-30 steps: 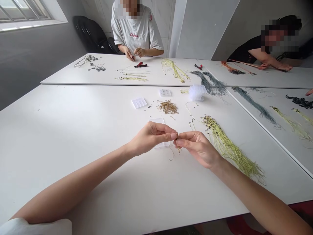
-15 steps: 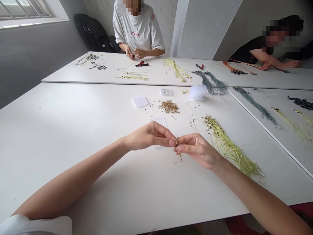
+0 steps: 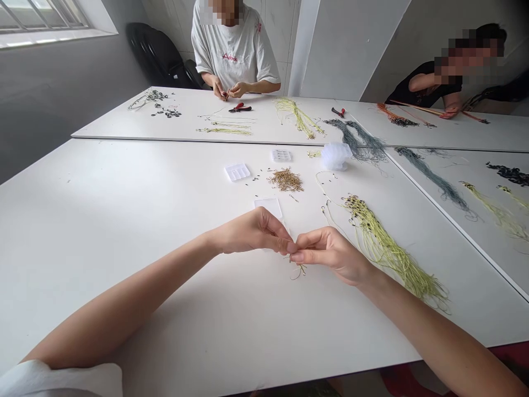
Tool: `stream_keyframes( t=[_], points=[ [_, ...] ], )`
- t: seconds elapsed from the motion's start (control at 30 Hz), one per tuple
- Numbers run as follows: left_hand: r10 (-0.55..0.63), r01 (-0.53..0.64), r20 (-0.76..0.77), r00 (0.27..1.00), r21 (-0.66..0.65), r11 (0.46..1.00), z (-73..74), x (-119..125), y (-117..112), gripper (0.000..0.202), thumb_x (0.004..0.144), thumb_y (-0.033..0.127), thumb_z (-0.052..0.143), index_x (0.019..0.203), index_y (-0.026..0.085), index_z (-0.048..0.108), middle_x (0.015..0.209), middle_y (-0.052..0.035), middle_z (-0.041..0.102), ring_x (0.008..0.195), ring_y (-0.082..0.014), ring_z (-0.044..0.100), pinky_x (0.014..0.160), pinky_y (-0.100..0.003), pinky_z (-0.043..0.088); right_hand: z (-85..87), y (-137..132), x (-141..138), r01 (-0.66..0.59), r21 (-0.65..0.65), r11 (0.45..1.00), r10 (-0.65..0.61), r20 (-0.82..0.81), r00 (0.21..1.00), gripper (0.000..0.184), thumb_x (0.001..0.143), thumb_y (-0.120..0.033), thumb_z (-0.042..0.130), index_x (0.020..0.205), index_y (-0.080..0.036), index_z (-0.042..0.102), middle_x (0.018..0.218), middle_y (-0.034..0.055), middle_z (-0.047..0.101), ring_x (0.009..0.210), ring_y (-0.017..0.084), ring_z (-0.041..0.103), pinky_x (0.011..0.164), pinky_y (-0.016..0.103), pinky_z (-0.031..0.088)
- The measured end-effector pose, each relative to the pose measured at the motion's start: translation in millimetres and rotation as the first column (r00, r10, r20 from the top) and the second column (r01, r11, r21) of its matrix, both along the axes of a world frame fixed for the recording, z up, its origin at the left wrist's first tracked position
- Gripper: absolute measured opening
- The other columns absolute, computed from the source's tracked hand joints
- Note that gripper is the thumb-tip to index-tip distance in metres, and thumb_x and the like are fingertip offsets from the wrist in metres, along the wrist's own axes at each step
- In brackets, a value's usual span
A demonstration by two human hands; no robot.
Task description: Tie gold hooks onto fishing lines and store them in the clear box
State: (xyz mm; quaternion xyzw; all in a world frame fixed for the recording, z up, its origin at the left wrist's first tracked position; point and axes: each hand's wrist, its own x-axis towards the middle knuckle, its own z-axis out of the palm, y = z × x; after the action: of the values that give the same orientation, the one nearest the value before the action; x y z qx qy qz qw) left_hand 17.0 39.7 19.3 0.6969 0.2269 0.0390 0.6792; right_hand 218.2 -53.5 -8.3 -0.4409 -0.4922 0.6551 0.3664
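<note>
My left hand (image 3: 258,231) and my right hand (image 3: 333,255) meet over the table, thumb and forefinger of each closed in a pinch. Between the fingertips is a small cluster of fishing hooks (image 3: 302,271), with thin curved ends hanging below; the gripped part is mostly hidden. Behind my left hand lies a clear plastic lid or tray (image 3: 268,206), partly covered by it. Beyond that is a pile of small gold metal pieces (image 3: 286,180). Right of my right hand lies a bundle of yellow-green lines (image 3: 397,253) with dark hooks at its far end.
Two small clear compartment boxes (image 3: 237,172) and a heap of clear plastic bags (image 3: 335,156) stand farther back. Grey-green line bundles (image 3: 433,179) lie to the right. Across the white table (image 3: 124,264), red-handled pliers (image 3: 240,108) lie before a co-worker (image 3: 235,52); another person sits far right.
My fingertips have shifted slightly left and closer together, covering more of the hooks. At the far right, the other person has raised an arm.
</note>
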Motion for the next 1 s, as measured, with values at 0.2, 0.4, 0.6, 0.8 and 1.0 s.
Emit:
stream_keyframes(
  t=[0.2,0.4,0.6,0.8,1.0],
  points=[
    [-0.004,0.016,-0.086,0.996,0.132,0.991,5.2,-0.9,-2.6,0.02,0.079,0.034,0.072,0.087,0.017,0.077,0.086,-0.0061,0.074,0.084,-0.0194,0.068,0.079,-0.03,0.053,-0.4,0.4,-0.2,-0.03,-0.016,0.999,0.03,0.039,0.999,0.016,0.073,-0.032,0.079,0.075,-0.017,0.076,0.072,0.0027,0.066,0.071,0.015,0.055,0.066,0.029,0.042],
    [-0.017,0.017,-0.032,0.999,-0.008,1.0,0.2,-0.4,-1.1,0.012,0.08,0.025,0.069,0.083,0.017,0.076,0.079,-0.0045,0.071,0.078,-0.0161,0.063,0.081,-0.03,0.051,0.7,-1.1,-0.3,-0.05,-0.028,0.998,0.049,-0.009,0.999,0.014,0.074,-0.031,0.078,0.077,-0.018,0.076,0.078,0.0037,0.07,0.071,0.015,0.055,0.066,0.03,0.041],
    [0.036,-0.028,0.073,0.997,-0.112,0.993,-0.5,1.6,-3.8,0.011,0.084,0.022,0.065,0.08,0.015,0.073,0.078,-0.0032,0.067,0.078,-0.0133,0.059,0.082,-0.028,0.048,2.9,0.5,1.5,-0.028,0.029,0.999,0.03,-0.091,0.995,0.008,0.077,-0.027,0.076,0.075,-0.019,0.075,0.084,0.0042,0.07,0.085,0.018,0.059,0.073,0.031,0.043],
    [0.066,-0.049,0.161,0.985,-0.106,0.993,-2.7,4.4,-7.1,0.013,0.087,0.022,0.061,0.083,0.014,0.07,0.08,-0.0037,0.066,0.081,-0.0137,0.06,0.083,-0.028,0.047,4.5,1.6,1.2,0.013,0.037,0.999,-0.009,-0.104,0.995,0.009,0.078,-0.027,0.074,0.074,-0.019,0.075,0.083,0.0043,0.069,0.086,0.018,0.057,0.078,0.032,0.043],
    [0.02,-0.011,-0.038,0.999,0.22,0.975,9.0,0.9,-8.4,0.022,0.086,0.034,0.062,0.081,0.015,0.072,0.081,-0.0052,0.069,0.08,-0.017,0.062,0.076,-0.029,0.048,0.3,0.6,-1.2,0.002,-0.012,1.0,-0.003,-0.022,1.0,0.013,0.074,-0.03,0.078,0.079,-0.018,0.077,0.081,0.005,0.07,0.079,0.017,0.057,0.074,0.032,0.043]
  ],
)
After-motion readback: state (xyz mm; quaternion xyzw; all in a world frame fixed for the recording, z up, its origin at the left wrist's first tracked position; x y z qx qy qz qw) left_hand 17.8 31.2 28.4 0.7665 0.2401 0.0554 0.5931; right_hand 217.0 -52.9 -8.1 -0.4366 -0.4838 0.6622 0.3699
